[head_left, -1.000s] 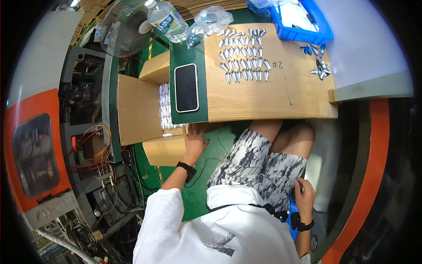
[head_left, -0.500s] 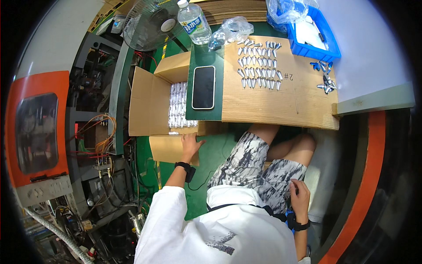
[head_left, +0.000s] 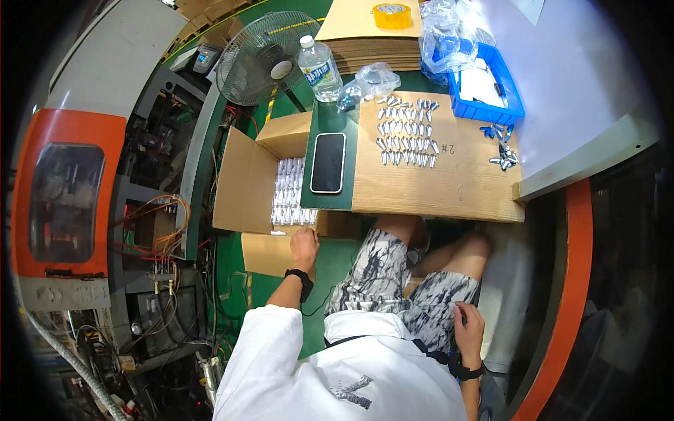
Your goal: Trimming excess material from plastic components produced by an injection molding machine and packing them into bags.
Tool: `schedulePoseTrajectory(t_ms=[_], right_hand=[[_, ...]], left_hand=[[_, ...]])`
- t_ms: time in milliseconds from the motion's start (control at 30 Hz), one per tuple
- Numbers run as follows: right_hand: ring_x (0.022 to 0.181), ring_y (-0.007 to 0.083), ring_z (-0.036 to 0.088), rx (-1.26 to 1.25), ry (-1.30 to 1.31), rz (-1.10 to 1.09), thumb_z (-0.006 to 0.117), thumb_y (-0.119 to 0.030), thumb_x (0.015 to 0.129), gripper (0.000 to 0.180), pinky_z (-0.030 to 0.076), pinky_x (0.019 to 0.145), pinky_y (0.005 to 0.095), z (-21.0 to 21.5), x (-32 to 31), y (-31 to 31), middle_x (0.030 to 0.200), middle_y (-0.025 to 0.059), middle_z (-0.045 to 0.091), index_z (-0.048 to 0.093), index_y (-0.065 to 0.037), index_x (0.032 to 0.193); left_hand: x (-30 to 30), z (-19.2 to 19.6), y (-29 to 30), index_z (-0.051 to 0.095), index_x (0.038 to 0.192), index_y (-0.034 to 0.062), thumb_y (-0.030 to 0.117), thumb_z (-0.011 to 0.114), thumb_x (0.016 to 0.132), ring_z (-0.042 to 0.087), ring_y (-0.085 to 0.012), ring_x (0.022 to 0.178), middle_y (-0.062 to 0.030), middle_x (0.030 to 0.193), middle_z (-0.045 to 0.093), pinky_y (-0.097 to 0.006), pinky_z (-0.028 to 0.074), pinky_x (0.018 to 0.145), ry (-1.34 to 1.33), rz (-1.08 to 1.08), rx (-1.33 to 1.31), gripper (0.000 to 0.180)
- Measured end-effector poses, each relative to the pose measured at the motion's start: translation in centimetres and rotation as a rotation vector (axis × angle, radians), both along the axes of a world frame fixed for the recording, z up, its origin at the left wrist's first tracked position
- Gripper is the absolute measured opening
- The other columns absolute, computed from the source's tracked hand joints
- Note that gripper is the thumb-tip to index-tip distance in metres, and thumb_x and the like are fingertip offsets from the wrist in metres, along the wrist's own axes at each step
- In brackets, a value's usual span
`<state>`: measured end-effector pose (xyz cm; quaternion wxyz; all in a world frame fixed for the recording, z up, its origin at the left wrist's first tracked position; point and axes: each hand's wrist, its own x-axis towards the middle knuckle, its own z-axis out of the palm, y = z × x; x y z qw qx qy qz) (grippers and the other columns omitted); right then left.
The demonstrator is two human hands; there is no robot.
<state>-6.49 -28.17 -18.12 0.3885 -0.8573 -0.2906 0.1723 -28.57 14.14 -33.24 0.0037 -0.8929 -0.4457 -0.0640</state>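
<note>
Because the cardboard box [head_left: 240,184] stands open beside the worktop [head_left: 327,202], its white pieces [head_left: 288,188] lie exposed near the left hand [head_left: 305,248], whose curled fingers hide whether they pinch anything. The right hand [head_left: 470,330], loosely open and seemingly empty, rests against the patterned shorts [head_left: 365,274], while metal parts [head_left: 408,144] lie in rows on a cardboard sheet [head_left: 428,193], probably to keep them orderly.

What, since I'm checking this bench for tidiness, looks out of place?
The jumbled metal parts near the right edge of the cardboard sheet: they lie heaped, while the other metal parts lie in rows.
</note>
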Motion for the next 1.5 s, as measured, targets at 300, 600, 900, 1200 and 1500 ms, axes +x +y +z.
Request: schedulePoseTrajectory(t_ms=[300, 600, 900, 1200, 1500], right_hand=[[0.077, 0.0329, 0.062, -0.019, -0.012, 0.066, 0.062, -0.007, 0.085, 0.012, 0.049, 0.069, 0.0378, 0.8, 0.1, -0.3, 0.085, 0.017, 0.064, 0.065, 0.001, 0.095], [0.076, 0.0299, 0.064, -0.076, -0.004, 0.053, 0.062, -0.008, 0.086, 0.013, 0.05, 0.069, 0.0355, 1.3, 1.5, -0.7, 0.086, 0.0166, 0.064, 0.065, 0.001, 0.095], [0.075, 0.03, 0.063, -0.095, -0.089, 0.108, 0.062, -0.007, 0.087, 0.013, 0.05, 0.069, 0.035, 1.4, 1.5, 0.6, 0.085, 0.0171, 0.065, 0.065, 0.002, 0.095], [0.075, 0.0322, 0.062, -0.134, -0.022, 0.078, 0.061, -0.009, 0.087, 0.013, 0.049, 0.067, 0.036, 1.6, -0.9, 1.8, 0.084, 0.0169, 0.063, 0.065, 0.001, 0.095], [0.077, 0.0294, 0.062, -0.177, -0.224, -0.04, 0.064, -0.012, 0.084, 0.014, 0.049, 0.07, 0.0374, 6.7, 0.1, 1.3, 0.081, 0.0137, 0.062, 0.065, -0.002, 0.094]], left_hand=[[2.1, 1.0, 0.5, 0.068, 0.077, 0.0064, 0.042, 0.064, 0.085, 0.066, -0.0343, 0.07, -0.016, 0.073, 0.067, -0.045, 0.051, 0.064, 0.123, 0.201, -0.162, 0.037], [2.3, -1.2, 0.5, 0.067, 0.082, 0.0085, 0.035, 0.065, 0.08, 0.067, -0.0318, 0.076, -0.0136, 0.079, 0.068, -0.046, 0.047, 0.068, 0.102, 0.199, -0.103, 0.026], [3.5, -3.4, 0.9, 0.067, 0.087, 0.0096, 0.034, 0.067, 0.078, 0.068, -0.0312, 0.08, -0.0139, 0.085, 0.069, -0.045, 0.046, 0.073, 0.081, 0.295, -0.204, 0.026], [2.4, -3.1, 0.9, 0.069, 0.082, 0.008, 0.043, 0.066, 0.082, 0.068, -0.033, 0.075, -0.0147, 0.079, 0.069, -0.045, 0.053, 0.063, 0.1, 0.224, -0.301, 0.035], [3.8, -5.4, 1.7, 0.068, 0.085, 0.0092, 0.051, 0.053, 0.088, 0.062, -0.039, 0.066, -0.0182, 0.074, 0.065, -0.051, 0.042, 0.054, -0.016, 0.156, -0.42, 0.045]])
